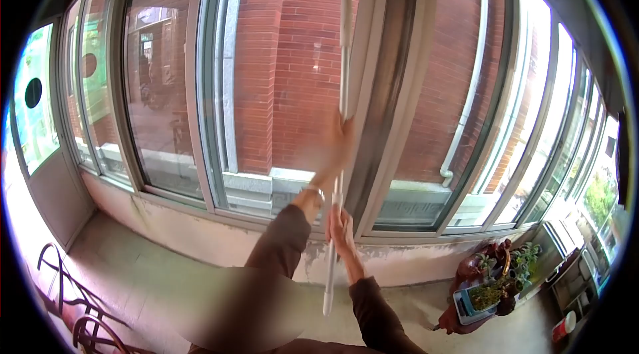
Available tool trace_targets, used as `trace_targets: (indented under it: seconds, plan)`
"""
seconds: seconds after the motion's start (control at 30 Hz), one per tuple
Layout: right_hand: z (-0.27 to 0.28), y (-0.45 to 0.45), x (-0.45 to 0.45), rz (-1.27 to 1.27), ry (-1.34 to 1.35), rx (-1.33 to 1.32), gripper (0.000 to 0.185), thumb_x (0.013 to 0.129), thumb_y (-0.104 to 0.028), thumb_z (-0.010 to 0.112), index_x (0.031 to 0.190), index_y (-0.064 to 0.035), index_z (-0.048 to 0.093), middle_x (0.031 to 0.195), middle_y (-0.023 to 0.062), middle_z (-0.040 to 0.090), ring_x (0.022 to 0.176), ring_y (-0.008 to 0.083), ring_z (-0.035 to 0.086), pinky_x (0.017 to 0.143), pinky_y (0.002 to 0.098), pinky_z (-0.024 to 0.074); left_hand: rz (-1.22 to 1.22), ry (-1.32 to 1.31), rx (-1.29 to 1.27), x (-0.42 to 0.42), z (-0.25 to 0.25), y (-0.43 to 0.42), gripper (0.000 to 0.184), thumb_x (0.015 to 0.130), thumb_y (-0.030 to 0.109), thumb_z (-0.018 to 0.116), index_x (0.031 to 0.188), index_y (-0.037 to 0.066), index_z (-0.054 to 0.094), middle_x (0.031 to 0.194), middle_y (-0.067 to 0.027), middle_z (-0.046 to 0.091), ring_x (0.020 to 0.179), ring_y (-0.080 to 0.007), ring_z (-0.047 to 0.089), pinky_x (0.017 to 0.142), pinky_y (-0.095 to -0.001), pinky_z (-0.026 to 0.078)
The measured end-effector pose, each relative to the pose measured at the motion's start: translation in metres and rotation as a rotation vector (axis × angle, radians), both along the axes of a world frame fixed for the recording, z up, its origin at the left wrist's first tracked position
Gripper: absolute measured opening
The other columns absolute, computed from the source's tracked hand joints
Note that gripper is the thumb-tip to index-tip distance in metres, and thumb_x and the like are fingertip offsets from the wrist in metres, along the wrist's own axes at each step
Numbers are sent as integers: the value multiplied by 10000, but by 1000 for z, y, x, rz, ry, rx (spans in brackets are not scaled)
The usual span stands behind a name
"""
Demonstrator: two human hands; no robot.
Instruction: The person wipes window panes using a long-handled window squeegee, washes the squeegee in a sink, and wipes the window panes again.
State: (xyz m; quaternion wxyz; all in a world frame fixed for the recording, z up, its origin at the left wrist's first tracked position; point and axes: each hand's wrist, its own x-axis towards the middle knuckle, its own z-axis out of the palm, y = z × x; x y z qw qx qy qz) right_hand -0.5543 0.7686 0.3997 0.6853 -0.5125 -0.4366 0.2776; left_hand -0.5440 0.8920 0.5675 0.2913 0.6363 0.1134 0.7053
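A long white pole (344,74) stands almost upright in front of me, and its top end runs out of view. Higher up, my left hand (341,136) is wrapped around it, partly smeared by motion. A band circles my left wrist. Lower down, my right hand (341,229) is closed on the pole, just below a joint in it. The pole's capped bottom end hangs down past my right hand. Behind the pole are a window frame (387,101) and a glass pane (293,88); I cannot tell what the top of the pole touches.
Sliding windows line the wall, with a brick building (309,34) outside. Potted plants (489,291) stand on the floor at the right, near a red and white container (563,326). Metal chair frames (83,307) are at the lower left, and a door (41,108) is at the far left.
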Motion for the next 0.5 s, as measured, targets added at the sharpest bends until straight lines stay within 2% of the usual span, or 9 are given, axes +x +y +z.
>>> trace_targets:
  seconds: [0.07, 0.1, 0.17, 0.2, 0.27, 0.33, 0.4, 0.47, 0.5]
  plan:
    - [-41, 7, 9, -49, -22, -66, 482, 989, -437, 382, 646, -100, 419, 454, -9, 396, 340, 93, 372, 339, 252, 275, -140, -16, -80, -11, -22, -20, 364, 955, 226, 522, 1203, -36, 467, 701, -29, 355, 611, -113, 343, 513, -304, 315]
    - [-56, 2, 9, -68, -20, -85, 513, 974, -437, 412, 589, -98, 423, 443, -12, 401, 347, 93, 380, 346, 263, 280, -50, 52, -46, 0, -54, -5, 432, 959, 219, 512, 1285, -41, 398, 695, -47, 386, 609, -123, 373, 516, -307, 336]
    - [-90, -4, 10, -80, -15, -133, 536, 953, -437, 455, 533, -106, 430, 433, -18, 406, 356, 92, 391, 353, 273, 280, -52, 184, -175, -3, -89, -11, 378, 953, 185, 503, 1248, -26, 394, 792, -150, 476, 711, -257, 473, 604, -357, 388]
    - [-111, -6, 11, -72, -10, -162, 525, 948, -437, 466, 535, -115, 433, 433, -21, 407, 360, 90, 394, 354, 271, 275, -142, 254, -340, -17, -94, -31, 251, 944, 158, 505, 1130, -4, 459, 895, -235, 535, 814, -380, 541, 689, -404, 420]
    - [-144, -22, 1, -125, 15, -263, 488, 941, -430, 493, 550, -145, 434, 446, -42, 396, 369, 80, 385, 356, 265, 262, -79, 110, -141, -11, -142, -30, 249, 948, 145, 497, 1149, 5, 450, 870, -239, 564, 774, -410, 568, 653, -411, 441]
    - [-174, -44, -13, -87, 118, -266, 451, 939, -424, 509, 583, -156, 439, 471, -62, 391, 377, 69, 370, 359, 263, 255, 11, 166, -108, -11, -194, -35, 259, 947, 141, 499, 1161, 7, 440, 839, -219, 569, 715, -373, 579, 616, -399, 446]
    - [-211, -67, -25, -87, 149, -298, 427, 938, -420, 519, 612, -154, 448, 490, -74, 386, 388, 64, 360, 365, 259, 251, -126, 426, -347, -37, -223, -62, 279, 939, 141, 515, 1174, 15, 435, 875, -198, 576, 738, -330, 594, 627, -377, 451]
    - [-246, -93, -42, -94, 206, -349, 421, 936, -407, 527, 609, -151, 457, 494, -72, 399, 396, 62, 362, 372, 258, 249, -284, 299, -427, -51, -258, -84, 290, 926, 132, 532, 1176, 18, 438, 910, -197, 567, 761, -296, 582, 655, -378, 450]
    - [-266, -104, -47, -84, 231, -408, 436, 948, -373, 504, 597, -120, 450, 481, -39, 412, 393, 87, 382, 383, 273, 285, -254, 313, -388, -57, -279, -91, 289, 924, 119, 525, 1180, 22, 435, 885, -192, 572, 719, -291, 570, 633, -380, 450]
